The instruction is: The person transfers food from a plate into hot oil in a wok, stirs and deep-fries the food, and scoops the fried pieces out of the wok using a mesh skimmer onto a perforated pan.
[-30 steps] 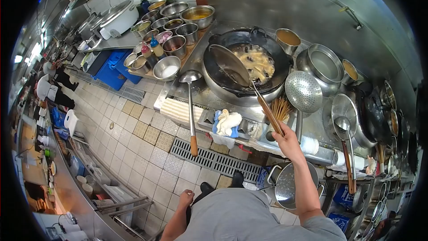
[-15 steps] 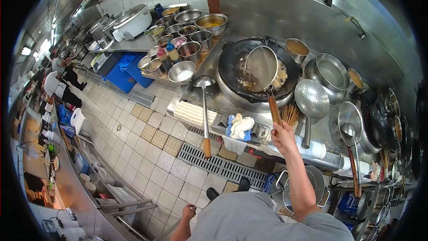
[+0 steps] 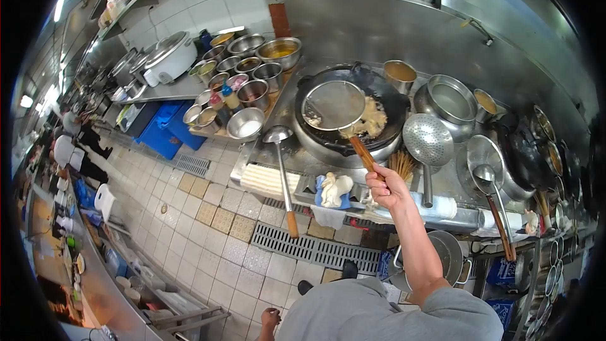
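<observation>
My right hand (image 3: 388,187) is wrapped round the wooden handle of a round mesh strainer (image 3: 333,106). The strainer's mesh is over the left and middle part of a black wok (image 3: 385,141) set on the stove. Pale brown pieces of food (image 3: 372,120) lie in the wok, right of the strainer; some bits show near its left rim. My left hand (image 3: 270,317) hangs low beside my body, away from the stove, its fingers curled with nothing visible in them.
A ladle (image 3: 283,170) rests left of the wok with its handle over the counter edge. To the right are a perforated scoop (image 3: 428,141) and a metal pot (image 3: 451,99). Several bowls of ingredients (image 3: 246,124) stand at left. Other people (image 3: 76,155) are far off at left.
My right hand has moved the strainer leftward across the wok, uncovering more food on the right side. The camera view has shifted a little. My left hand stays low.
</observation>
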`<act>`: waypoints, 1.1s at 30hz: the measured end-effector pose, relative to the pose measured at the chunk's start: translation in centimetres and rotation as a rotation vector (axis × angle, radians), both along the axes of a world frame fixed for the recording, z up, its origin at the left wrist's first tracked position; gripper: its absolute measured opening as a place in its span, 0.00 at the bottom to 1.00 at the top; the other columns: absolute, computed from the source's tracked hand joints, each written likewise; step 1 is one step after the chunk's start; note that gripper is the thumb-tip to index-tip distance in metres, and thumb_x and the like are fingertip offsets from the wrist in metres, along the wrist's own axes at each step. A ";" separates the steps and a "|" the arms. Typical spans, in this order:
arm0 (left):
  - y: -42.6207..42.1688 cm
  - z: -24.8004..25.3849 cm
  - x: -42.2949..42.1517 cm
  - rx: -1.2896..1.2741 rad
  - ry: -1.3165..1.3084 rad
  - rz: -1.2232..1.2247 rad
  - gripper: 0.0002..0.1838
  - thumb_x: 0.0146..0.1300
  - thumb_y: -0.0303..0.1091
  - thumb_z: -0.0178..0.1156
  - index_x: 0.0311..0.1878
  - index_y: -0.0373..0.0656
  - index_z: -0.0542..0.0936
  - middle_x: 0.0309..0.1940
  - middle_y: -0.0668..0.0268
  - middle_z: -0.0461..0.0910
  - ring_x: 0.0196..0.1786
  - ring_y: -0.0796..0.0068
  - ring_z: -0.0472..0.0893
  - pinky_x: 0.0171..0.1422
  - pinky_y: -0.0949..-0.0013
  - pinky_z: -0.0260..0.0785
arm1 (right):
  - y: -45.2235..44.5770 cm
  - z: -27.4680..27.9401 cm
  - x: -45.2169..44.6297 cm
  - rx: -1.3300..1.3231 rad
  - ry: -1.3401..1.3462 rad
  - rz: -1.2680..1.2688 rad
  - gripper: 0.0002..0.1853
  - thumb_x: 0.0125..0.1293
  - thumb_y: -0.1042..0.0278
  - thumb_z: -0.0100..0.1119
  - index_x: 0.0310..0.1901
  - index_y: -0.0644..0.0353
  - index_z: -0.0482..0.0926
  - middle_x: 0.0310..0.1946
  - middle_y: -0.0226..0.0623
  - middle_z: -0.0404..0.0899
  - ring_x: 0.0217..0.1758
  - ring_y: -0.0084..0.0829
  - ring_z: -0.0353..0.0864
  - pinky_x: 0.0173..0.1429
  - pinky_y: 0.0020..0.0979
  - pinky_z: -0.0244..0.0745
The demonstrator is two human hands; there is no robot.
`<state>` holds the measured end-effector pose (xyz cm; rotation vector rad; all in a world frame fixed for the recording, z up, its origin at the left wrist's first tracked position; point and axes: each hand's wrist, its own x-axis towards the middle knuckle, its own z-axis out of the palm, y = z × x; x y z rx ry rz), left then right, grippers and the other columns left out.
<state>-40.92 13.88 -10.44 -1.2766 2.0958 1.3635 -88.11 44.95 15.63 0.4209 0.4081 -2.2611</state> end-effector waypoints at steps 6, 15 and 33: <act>-0.2 0.1 -0.1 0.005 -0.086 0.211 0.18 0.51 0.39 0.62 0.40 0.34 0.81 0.27 0.56 0.82 0.30 0.70 0.82 0.37 0.69 0.74 | 4.4 1.3 -3.9 0.236 0.245 -0.226 0.06 0.68 0.64 0.48 0.39 0.52 0.64 0.20 0.27 0.63 0.11 0.14 0.52 0.09 0.16 0.43; -1.0 -5.5 5.8 -0.186 -0.081 -0.121 0.18 0.52 0.44 0.63 0.40 0.40 0.83 0.32 0.55 0.83 0.36 0.62 0.83 0.41 0.66 0.73 | 14.4 -4.7 -18.8 2.016 1.126 -0.647 0.16 0.58 0.69 0.57 0.48 0.65 0.72 0.26 0.43 0.76 0.29 0.35 0.76 0.36 0.35 0.69; -3.4 -4.6 0.8 0.112 0.037 0.263 0.12 0.54 0.31 0.60 0.41 0.35 0.76 0.19 0.61 0.77 0.20 0.72 0.79 0.21 0.72 0.71 | -4.2 -0.4 1.7 0.803 0.514 -0.104 0.05 0.65 0.67 0.52 0.38 0.53 0.67 0.19 0.27 0.64 0.11 0.15 0.55 0.12 0.20 0.43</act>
